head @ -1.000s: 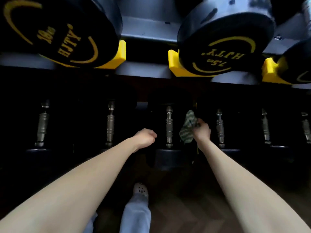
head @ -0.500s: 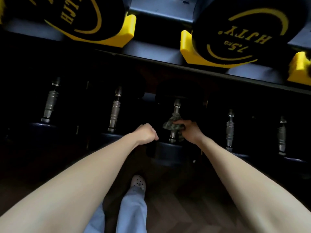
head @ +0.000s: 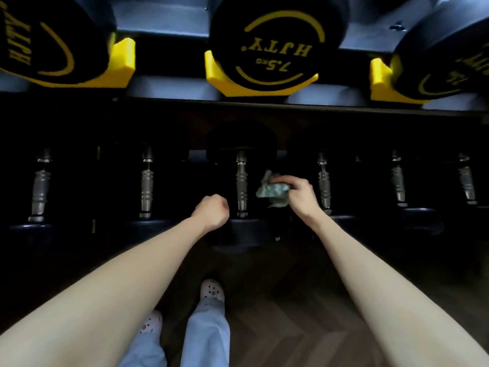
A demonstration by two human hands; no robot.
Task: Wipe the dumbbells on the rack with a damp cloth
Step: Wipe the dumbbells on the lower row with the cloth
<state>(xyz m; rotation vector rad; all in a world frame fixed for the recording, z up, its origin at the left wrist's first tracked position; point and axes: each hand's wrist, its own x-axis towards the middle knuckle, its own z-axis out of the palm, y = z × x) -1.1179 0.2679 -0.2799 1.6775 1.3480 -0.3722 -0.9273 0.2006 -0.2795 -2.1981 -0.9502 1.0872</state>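
Several black dumbbells with steel handles lie in a row on the dark lower shelf. The middle dumbbell (head: 241,181) has its near head in front of me. My right hand (head: 299,193) grips a crumpled green patterned cloth (head: 272,190), held just right of that dumbbell's handle, between it and the neighbouring handle (head: 324,181). The cloth is off the steel. My left hand (head: 211,211) is a closed fist just left of the middle handle, holding nothing. On the upper shelf sits a black 7.5 kg dumbbell (head: 272,46) with yellow lettering.
Yellow cradles (head: 121,64) hold the upper dumbbells, whose big heads overhang the lower shelf. The grey rack rail (head: 164,87) runs across the top. Dark wooden floor (head: 291,300) lies below, with my light trousers and pale clogs (head: 211,290) close to the rack.
My right hand has pulled the cloth off the middle dumbbell's handle and moved it right. The left fist has stayed beside that handle. The view has shifted.
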